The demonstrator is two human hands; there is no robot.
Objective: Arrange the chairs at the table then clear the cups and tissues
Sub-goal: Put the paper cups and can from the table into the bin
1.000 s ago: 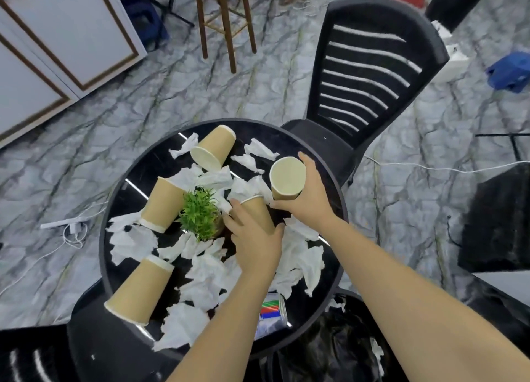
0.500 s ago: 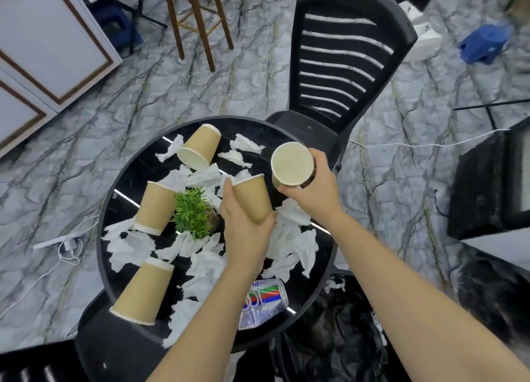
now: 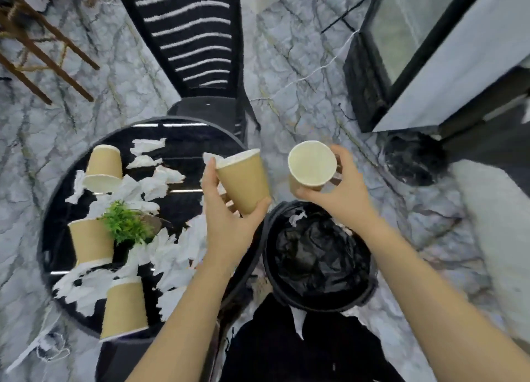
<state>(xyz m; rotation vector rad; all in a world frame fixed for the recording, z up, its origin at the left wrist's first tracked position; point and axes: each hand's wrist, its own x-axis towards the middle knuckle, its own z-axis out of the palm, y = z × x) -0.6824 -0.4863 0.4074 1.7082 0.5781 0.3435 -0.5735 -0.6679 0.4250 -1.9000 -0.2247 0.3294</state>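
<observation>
the left hand (image 3: 226,226) grips a tan paper cup (image 3: 243,185), fingers and thumb wrapped round its lower wall, the cup tilted with its white rim up and away to the right. it sits over the right edge of the round black desk (image 3: 57,209), close to the bin. the right hand (image 3: 341,189) grips a second paper cup (image 3: 312,163) with its mouth turned toward the camera, so the pale inside shows; this cup is held above the floor just beyond the far rim of the black bin (image 3: 370,290). the bin is lined with a black bag (image 3: 312,252) and stands on the floor just beside the desk's right edge; a small scrap of white tissue (image 3: 296,217) lies near the bag's far edge.

three more tan cups are on the desk, lying on their sides: one at the far left (image 3: 103,165), one at the left (image 3: 91,242) touching a small green plant (image 3: 126,224), and one at the near edge (image 3: 123,308). crumpled white tissues (image 3: 172,249) are scattered over the desk around the plant and between the cups. a black slatted chair (image 3: 192,46) stands at the far side of the desk, its seat tucked against the rim. the legs of a wooden stool (image 3: 43,54) show at the upper left on the marble floor (image 3: 292,74).
</observation>
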